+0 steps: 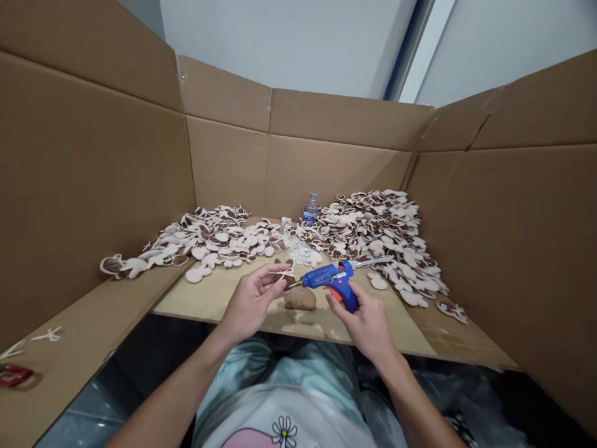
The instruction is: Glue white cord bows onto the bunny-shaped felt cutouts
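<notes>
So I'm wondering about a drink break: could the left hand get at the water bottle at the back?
Probably yes, with a stretch. The left hand holds a small piece, and the water bottle stands upright between two heaps, with open board before it.

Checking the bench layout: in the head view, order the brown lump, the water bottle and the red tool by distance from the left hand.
From the left hand:
1. Brown lump, just right of it on the board.
2. Water bottle, back centre by the cardboard wall.
3. Red tool, far left edge.
</notes>
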